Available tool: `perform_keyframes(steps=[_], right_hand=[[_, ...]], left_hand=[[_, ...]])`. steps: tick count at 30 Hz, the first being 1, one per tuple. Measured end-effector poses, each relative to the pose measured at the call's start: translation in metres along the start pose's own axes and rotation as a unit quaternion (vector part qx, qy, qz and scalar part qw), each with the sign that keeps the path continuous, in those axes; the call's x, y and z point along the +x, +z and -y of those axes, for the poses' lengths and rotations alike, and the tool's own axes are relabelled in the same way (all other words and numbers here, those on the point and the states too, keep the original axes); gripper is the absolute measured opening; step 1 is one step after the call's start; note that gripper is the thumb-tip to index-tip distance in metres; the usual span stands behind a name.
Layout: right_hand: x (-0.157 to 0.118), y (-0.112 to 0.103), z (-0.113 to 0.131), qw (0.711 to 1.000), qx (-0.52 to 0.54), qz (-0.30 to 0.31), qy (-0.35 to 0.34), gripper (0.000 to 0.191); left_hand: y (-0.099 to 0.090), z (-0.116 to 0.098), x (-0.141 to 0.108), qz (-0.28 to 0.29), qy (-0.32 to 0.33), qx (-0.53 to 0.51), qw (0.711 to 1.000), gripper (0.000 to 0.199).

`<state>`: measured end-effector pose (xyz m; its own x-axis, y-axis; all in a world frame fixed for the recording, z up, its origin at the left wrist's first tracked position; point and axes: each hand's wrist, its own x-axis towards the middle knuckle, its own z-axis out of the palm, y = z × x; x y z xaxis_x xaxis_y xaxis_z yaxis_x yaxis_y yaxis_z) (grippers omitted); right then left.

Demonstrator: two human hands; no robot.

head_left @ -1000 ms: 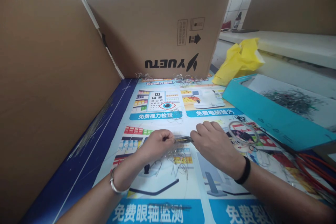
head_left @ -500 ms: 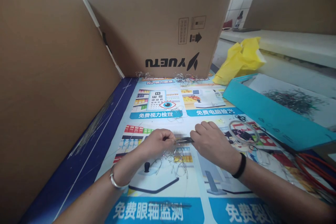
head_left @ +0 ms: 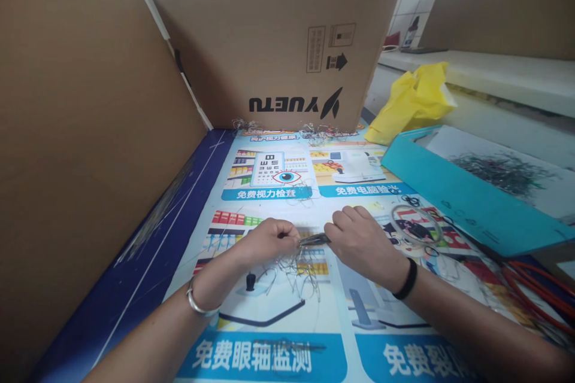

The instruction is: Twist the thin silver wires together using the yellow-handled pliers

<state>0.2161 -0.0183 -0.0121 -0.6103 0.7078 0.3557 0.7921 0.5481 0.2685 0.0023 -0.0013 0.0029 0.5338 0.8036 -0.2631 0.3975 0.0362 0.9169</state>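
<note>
My right hand is closed around a pair of dark pliers, whose jaws point left. The tips of those jaws meet the fingertips of my left hand, held in a pinch. What sits between the left fingers is too small to make out. Just below the two hands lies a loose tangle of thin wires on the printed poster sheet. A bundle of straight thin wires rests nearer to me on the same sheet.
Cardboard panels stand at the left and back, with wire tangles at their foot. To the right are a turquoise box holding many wire pieces, a yellow bag, a clear ring and a red cable.
Both hands stay almost in place. The pliers' jaws look slightly more apart and tilted than before. The view has shifted a little.
</note>
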Motion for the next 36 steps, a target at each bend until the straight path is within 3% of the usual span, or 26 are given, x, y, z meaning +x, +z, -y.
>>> perform_keyframes(steps=[23, 29, 36], right_hand=[[0.002, -0.002, -0.002, 0.997, -0.026, -0.062, -0.030, 0.018], [0.000, 0.003, 0.000, 0.999, 0.007, -0.025, -0.022, 0.016], [-0.003, 0.008, 0.006, 0.995, 0.077, 0.019, 0.061, 0.011]], left_hand=[[-0.002, 0.000, 0.000, 0.038, -0.008, -0.031, 0.999, 0.013], [-0.001, 0.001, 0.001, 0.021, -0.008, -0.036, 0.999, 0.011], [-0.001, -0.002, 0.001, -0.015, -0.020, -0.057, 0.998, 0.013]])
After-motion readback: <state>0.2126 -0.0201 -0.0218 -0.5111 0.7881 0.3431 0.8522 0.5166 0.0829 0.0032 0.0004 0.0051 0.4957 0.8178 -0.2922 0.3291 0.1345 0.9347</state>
